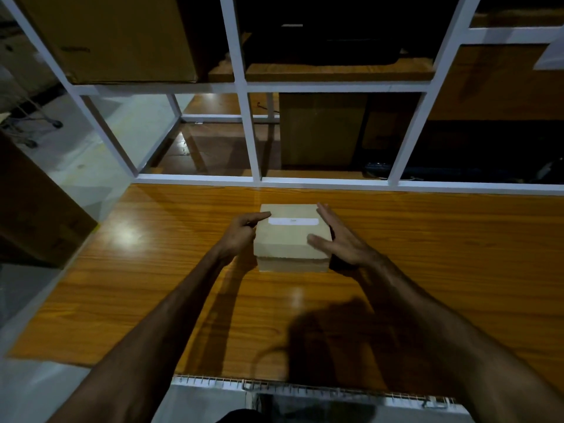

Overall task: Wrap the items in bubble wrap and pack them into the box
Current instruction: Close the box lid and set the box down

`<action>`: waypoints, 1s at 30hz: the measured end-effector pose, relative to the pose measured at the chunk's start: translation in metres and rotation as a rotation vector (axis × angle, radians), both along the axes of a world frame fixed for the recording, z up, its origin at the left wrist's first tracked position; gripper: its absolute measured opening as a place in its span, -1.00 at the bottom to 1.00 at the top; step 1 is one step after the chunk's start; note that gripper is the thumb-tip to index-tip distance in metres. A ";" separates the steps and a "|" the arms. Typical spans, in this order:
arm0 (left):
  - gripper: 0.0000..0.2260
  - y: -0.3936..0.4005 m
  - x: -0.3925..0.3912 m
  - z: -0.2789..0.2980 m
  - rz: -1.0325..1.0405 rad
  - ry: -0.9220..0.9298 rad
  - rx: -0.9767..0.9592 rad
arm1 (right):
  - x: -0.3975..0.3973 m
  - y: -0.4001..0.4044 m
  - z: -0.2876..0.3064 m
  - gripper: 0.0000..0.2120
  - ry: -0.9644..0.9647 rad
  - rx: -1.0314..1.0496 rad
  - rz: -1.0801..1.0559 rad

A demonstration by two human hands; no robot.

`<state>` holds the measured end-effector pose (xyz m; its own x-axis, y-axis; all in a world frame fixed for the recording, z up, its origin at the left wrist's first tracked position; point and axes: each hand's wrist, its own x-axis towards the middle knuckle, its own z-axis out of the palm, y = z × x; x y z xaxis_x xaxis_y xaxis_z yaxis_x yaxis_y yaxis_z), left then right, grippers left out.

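Left fingers: on the left hand (241, 235), the index finger (259, 216) stretches out straight onto the upper left corner of the small closed tan cardboard box (290, 239); the other fingers curl loosely against the box's left side, and whether they press it cannot be told.
Right fingers: the right hand (343, 242) is spread flat, fingers straight and slightly apart, lying along the box's right edge; the thumb (317, 242) reaches over the lid; the hand holds nothing in a curl.
Box: it sits between the two hands, flaps shut, with a white strip of tape or label (293, 221) across the top, near the far edge.
Box position: on the orange wood-grain tabletop (152, 285), toward its far side, near the white metal shelf frame (253, 141).
Background: large brown cartons (113, 38) stand on the shelves behind.
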<state>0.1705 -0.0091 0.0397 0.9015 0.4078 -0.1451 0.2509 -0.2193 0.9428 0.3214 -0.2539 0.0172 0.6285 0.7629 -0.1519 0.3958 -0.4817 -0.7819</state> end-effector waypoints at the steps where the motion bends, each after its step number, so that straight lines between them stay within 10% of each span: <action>1: -0.47 -0.001 0.000 0.000 0.005 0.016 0.011 | -0.002 0.001 -0.002 0.08 -0.072 -0.040 0.030; 10: -0.61 -0.014 -0.013 0.004 0.058 -0.015 -0.194 | -0.011 -0.002 0.002 0.17 -0.256 -0.156 -0.033; 13: -0.37 -0.008 -0.020 0.001 -0.016 0.002 -0.248 | -0.008 -0.002 0.003 0.18 -0.280 -0.164 -0.055; 30: -0.28 -0.011 -0.026 -0.025 -0.195 0.014 0.297 | -0.018 -0.004 -0.002 0.25 -0.316 -0.180 -0.059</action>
<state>0.1445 -0.0197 0.0149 0.9653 0.2544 -0.0586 0.1895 -0.5285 0.8275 0.3036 -0.2576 0.0154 0.7077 0.7028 -0.0722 0.5716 -0.6297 -0.5260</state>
